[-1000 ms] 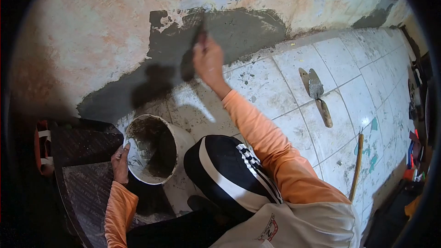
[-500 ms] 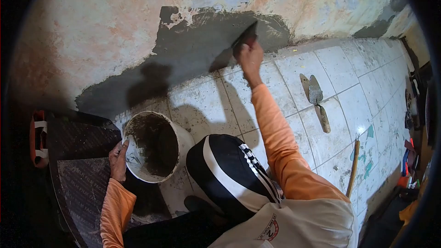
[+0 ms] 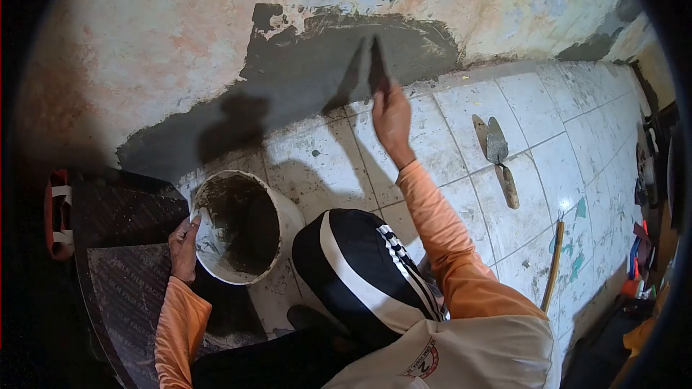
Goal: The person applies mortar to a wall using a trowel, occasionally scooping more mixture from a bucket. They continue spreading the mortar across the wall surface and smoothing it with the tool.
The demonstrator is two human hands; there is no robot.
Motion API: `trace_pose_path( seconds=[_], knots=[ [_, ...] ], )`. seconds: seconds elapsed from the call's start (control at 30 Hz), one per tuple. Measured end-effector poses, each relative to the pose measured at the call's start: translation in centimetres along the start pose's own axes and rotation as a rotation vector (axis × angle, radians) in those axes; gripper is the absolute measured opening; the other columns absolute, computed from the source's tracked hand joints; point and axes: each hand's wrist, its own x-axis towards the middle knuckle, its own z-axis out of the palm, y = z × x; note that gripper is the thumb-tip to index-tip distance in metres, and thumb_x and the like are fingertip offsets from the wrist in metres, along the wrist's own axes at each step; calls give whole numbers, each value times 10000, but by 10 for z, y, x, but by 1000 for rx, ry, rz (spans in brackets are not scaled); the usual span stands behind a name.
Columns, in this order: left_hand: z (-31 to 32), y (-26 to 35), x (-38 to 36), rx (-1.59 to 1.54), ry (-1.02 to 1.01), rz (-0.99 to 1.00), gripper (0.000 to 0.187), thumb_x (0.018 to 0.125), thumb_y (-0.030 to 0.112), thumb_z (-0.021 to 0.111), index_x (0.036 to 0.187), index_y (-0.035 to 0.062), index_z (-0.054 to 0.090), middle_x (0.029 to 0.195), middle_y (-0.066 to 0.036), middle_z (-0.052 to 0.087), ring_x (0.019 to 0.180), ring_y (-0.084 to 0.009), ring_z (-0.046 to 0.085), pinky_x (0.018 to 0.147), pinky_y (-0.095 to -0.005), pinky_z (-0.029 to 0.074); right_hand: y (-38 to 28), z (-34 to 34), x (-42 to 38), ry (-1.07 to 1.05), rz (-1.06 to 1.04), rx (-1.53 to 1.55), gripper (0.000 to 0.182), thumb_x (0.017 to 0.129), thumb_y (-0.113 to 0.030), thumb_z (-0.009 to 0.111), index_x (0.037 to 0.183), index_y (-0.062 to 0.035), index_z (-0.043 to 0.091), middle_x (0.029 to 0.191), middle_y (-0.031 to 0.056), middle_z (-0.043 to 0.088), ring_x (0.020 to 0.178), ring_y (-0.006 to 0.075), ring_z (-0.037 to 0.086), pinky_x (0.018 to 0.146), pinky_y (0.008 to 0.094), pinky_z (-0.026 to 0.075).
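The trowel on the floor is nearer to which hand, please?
Right. The right hand is left of the trowel, not touching it; the left hand is farther left, gripping the bucket.

One camera, worn on the head, looks forward and down at the wall (image 3: 180, 36) and floor (image 3: 436, 144) from close by.

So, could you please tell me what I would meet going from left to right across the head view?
Red object with white bands → left grip → white bucket → right grip → pointed trowel on the floor → brown rod.
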Motion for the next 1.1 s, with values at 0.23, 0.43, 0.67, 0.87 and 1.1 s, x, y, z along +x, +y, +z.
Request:
trace_pose_path(
  seconds=[0.23, 0.43, 0.67, 0.87, 1.1],
  knots=[
    [2, 3, -1, 27, 23, -4, 345, 1056, 266, 694, 1258, -10, 741, 1106, -71, 764, 961, -134, 681, 890, -294, 534, -45, 43, 21, 18, -251, 34, 322, 970, -26, 625, 1290, -26, 662, 1029, 242, 689, 850, 412, 687, 764, 462, 558],
    [-3, 1, -1, 201, 30, 60, 434, 1054, 327, 684, 1314, -18, 723, 1112, -77, 758, 988, -132, 664, 920, -299, 521, -81, 72, -62, -419, -193, 302, 297, 976, -24, 635, 1271, -11, 655, 1037, 224, 723, 872, 388, 703, 782, 430, 560],
    [0, 5, -4, 203, 28, 68, 451, 1074, 327, 651, 1323, -46, 701, 1104, -84, 754, 988, -126, 652, 922, -303, 518, -45, 92, -20, -423, -175, 364, 151, 1028, -85, 617, 1115, 26, 671, 889, 188, 740, 744, 276, 698, 714, 386, 536],
    [-1, -1, -1, 159, 19, 55, 445, 1070, 318, 659, 1311, -54, 707, 1100, -102, 756, 983, -132, 659, 908, -301, 525, -75, 115, 27, -559, -243, 113, 214, 1028, -216, 658, 1158, -51, 697, 961, 267, 725, 903, 499, 689, 749, 514, 540],
    [-4, -1, 1, 206, 54, 42, 462, 1072, 320, 651, 1332, -58, 696, 1123, -109, 761, 1001, -138, 673, 928, -305, 531, -27, 33, 18, -65, -43, 226, 217, 1048, -88, 647, 1237, 0, 708, 1101, 130, 792, 1037, 180, 745, 925, 337, 588]
  ],
)
